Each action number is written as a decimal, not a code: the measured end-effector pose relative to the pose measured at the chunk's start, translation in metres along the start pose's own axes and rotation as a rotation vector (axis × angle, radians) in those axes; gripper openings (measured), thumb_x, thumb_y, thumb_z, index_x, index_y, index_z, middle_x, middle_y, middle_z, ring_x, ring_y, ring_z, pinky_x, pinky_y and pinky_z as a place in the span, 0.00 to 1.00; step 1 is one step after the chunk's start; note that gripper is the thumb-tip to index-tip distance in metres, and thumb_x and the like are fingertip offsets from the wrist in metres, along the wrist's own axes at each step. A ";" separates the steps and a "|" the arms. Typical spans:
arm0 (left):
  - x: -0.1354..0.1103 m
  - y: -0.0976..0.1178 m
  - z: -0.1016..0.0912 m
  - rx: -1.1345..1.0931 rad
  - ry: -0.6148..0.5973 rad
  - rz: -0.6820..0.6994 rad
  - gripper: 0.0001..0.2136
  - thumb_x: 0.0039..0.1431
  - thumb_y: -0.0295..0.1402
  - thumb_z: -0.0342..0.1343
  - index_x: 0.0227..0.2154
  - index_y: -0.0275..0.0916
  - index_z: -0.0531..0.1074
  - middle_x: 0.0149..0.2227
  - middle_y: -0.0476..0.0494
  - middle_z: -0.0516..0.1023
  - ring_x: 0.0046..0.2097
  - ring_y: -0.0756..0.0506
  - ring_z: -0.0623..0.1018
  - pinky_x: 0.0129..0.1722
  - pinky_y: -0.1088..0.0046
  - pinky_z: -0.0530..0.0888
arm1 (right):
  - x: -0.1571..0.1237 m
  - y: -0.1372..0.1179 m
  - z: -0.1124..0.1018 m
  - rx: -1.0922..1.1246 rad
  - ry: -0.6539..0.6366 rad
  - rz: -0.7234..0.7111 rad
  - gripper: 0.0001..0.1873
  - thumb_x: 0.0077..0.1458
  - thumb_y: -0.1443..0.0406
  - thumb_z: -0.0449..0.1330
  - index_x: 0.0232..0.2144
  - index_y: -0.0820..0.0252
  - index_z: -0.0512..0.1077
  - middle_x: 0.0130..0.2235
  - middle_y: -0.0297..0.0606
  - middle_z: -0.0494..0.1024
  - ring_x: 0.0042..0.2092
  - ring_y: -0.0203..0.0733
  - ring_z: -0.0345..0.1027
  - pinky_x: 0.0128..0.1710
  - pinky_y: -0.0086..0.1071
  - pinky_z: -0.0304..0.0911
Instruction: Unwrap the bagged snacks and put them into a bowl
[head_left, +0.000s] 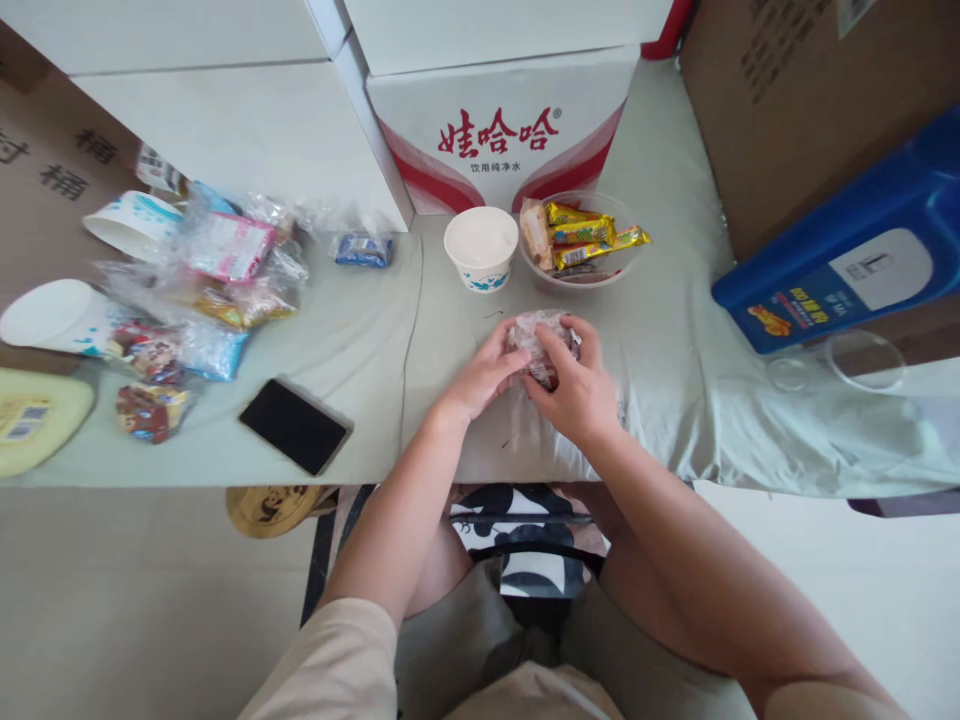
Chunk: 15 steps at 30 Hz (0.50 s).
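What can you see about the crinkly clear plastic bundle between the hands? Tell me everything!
The crinkly clear plastic bundle looks thin, shiny and wrinkled, with dark reddish-brown patches showing through. What's inside can't be made out. It is bunched up, with loose film trailing below toward the near edge of the pale green cloth-covered table. The left hand holds one side and the right hand the other, fingers over its top, hiding much of it.

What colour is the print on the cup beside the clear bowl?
Teal-blue, on the paper cup; best in the head view.
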<state>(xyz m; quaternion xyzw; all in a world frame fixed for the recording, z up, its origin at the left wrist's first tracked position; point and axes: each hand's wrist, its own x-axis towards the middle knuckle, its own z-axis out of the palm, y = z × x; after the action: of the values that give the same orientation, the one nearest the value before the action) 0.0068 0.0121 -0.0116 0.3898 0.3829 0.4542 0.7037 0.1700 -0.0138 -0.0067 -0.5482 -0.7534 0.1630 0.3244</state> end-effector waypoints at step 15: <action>0.005 0.002 -0.006 0.418 0.164 0.159 0.25 0.47 0.56 0.70 0.26 0.41 0.65 0.24 0.53 0.64 0.28 0.50 0.66 0.30 0.71 0.64 | 0.010 0.002 0.009 -0.040 0.068 -0.024 0.26 0.58 0.62 0.63 0.60 0.53 0.72 0.64 0.54 0.64 0.52 0.58 0.74 0.37 0.43 0.77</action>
<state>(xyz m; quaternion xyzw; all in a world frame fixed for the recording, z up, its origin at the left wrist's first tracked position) 0.0021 0.0186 -0.0126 0.5176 0.4927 0.4491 0.5363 0.1638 -0.0025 -0.0117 -0.5507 -0.7517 0.1252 0.3408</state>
